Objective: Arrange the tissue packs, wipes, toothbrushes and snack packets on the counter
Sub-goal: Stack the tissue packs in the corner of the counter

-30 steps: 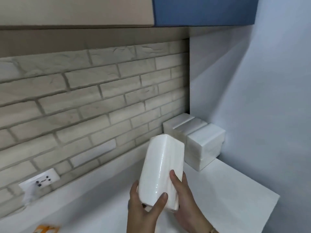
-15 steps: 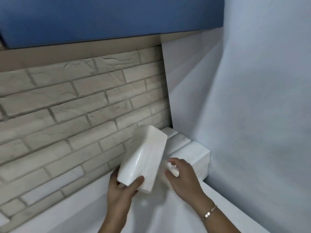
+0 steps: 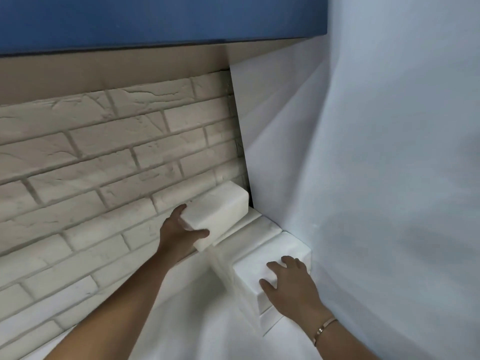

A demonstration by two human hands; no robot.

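Tissue pack (image 3: 218,216) gripped in left hand (image 3: 179,235), right hand (image 3: 291,284) flat on stacked packs (image 3: 270,261)

Pale brick-look backsplash (image 3: 109,162) fills the left side, and everything hangs off that: a blue cabinet (image 3: 155,19) sits right above it with a beige underside. To its right there's a plain white wall (image 3: 389,152) forming the corner, white counter (image 3: 197,331) below.
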